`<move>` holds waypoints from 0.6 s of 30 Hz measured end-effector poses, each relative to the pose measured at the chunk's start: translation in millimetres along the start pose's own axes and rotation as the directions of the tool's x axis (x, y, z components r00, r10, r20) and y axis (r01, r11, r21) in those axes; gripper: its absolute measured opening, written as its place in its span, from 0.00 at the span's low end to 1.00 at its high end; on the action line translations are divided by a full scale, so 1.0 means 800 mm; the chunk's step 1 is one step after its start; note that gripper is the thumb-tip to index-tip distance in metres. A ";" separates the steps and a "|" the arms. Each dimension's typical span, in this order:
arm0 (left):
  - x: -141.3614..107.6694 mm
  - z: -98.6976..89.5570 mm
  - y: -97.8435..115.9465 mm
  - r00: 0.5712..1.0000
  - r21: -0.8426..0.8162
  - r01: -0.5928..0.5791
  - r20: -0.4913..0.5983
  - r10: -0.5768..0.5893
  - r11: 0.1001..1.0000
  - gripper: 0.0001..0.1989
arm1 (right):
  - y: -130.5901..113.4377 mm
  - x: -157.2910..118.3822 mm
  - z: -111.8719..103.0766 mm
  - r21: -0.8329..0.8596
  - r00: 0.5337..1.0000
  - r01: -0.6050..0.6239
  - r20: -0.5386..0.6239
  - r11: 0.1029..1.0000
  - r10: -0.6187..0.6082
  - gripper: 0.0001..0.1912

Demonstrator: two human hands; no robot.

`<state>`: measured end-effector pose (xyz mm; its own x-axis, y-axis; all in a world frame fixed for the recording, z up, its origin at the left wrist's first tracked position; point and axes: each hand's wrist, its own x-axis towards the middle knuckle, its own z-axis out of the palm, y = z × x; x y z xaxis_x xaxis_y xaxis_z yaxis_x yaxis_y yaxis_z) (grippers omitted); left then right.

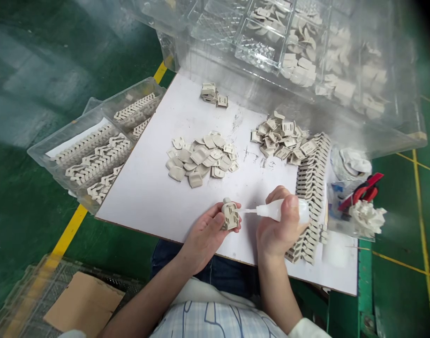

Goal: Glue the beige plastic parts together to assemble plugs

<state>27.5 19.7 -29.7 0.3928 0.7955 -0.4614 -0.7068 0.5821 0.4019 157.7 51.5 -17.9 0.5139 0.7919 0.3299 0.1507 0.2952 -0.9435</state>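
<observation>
Parts trays point(394, 129) and floor lines point(71, 226) show a workshop.

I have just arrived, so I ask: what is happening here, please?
The person's left hand holds a beige plastic part over the white tabletop. The right hand grips a white squeeze bottle, its thin nozzle at the part's edge; contact is unclear. Beyond lie piles of loose beige pieces; a row of nested parts runs beside the right hand.

The held part point(230, 217) looks matt plastic, the bottle point(274, 210) smooth plastic; the far tray point(218, 70) is glossy clear plastic, the near-left sheet point(84, 300) matt cardboard, the surface point(149, 180) smooth.
</observation>
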 end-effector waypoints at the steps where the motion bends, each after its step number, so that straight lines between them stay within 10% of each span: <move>1: 0.000 0.000 0.000 1.000 -0.003 -0.001 -0.001 0.001 1.000 0.22 | 0.001 0.000 0.000 0.002 1.000 0.005 0.007 1.000 -0.005 0.25; 18: -0.001 0.001 0.001 1.000 -0.019 0.017 -0.023 -0.017 1.000 0.22 | -0.003 0.000 -0.001 -0.026 0.999 -0.034 -0.032 0.999 0.034 0.25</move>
<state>27.4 19.9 -28.1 0.3914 0.7814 -0.4860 -0.7111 0.5920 0.3793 158.1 50.2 -15.4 0.5453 0.7839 0.2968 0.1552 0.2536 -0.9548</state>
